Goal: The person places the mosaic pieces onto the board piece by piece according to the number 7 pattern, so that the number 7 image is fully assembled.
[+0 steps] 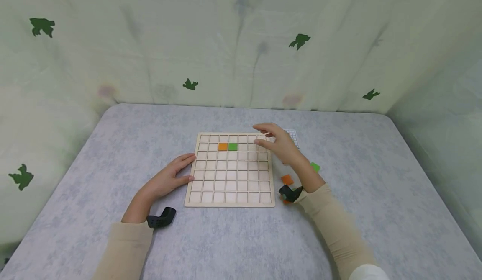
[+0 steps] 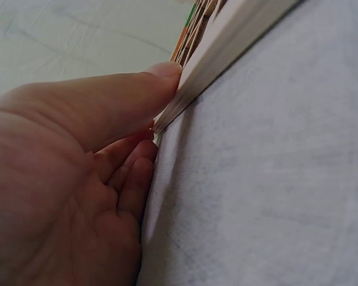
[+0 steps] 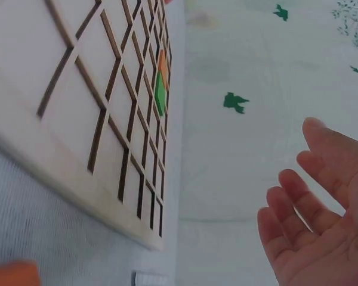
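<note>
A pale wooden grid board (image 1: 230, 196) lies flat on the grey table. An orange tile (image 1: 223, 146) and a green tile (image 1: 233, 146) sit side by side in its second row; the green tile (image 3: 160, 93) also shows in the right wrist view. My left hand (image 1: 177, 174) rests flat against the board's left edge (image 2: 215, 59), thumb pressing the rim. My right hand (image 1: 273, 140) hovers open above the board's upper right corner, holding nothing; its fingers (image 3: 298, 196) are spread.
Loose tiles lie right of the board: an orange tile (image 1: 287, 179) and a green tile (image 1: 315, 167). A white gridded sheet (image 1: 293, 137) lies behind my right hand. Patterned fabric walls enclose the table on three sides.
</note>
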A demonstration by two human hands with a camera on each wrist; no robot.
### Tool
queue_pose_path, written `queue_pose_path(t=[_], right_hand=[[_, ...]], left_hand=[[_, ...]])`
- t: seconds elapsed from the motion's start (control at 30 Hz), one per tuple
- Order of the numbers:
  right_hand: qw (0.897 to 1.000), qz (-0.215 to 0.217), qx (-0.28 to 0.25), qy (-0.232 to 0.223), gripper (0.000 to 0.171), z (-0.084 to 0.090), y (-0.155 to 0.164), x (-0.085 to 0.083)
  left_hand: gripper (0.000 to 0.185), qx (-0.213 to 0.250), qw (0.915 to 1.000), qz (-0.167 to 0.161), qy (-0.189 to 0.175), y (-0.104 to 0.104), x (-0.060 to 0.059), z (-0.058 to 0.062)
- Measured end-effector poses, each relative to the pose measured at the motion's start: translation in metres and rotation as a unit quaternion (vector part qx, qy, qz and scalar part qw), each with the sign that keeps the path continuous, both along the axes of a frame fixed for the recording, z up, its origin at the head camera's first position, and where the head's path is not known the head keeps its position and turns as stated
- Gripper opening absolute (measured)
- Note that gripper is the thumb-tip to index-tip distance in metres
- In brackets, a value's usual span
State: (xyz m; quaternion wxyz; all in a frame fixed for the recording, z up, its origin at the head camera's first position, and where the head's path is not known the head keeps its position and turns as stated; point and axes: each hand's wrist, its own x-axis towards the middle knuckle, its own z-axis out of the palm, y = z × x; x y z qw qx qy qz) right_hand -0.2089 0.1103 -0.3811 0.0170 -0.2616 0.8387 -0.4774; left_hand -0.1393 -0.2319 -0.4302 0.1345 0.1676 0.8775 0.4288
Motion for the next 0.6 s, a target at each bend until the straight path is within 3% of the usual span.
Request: queue_pose_path(t=[0.17,0.37,0.6], right_hand=[[1.000,-0.027,0.011,-0.009,0.045,-0.002,0.033,0.014],[0.995,-0.059,0.047,-0.059,0.046,-0.024,0.061,0.024],[0.991,-0.068,0.083,-0.078,0.043,-0.044,0.075,0.028]], left_hand=[[0.068,-0.003,1.0000,0.001,-0.001,0.001,0.000,0.000],[0.066,0.000,1.0000,0.001,-0.005,0.001,0.001,0.000],[0.067,0.006,1.0000,-0.001,-0.005,-0.001,0.001,0.000]])
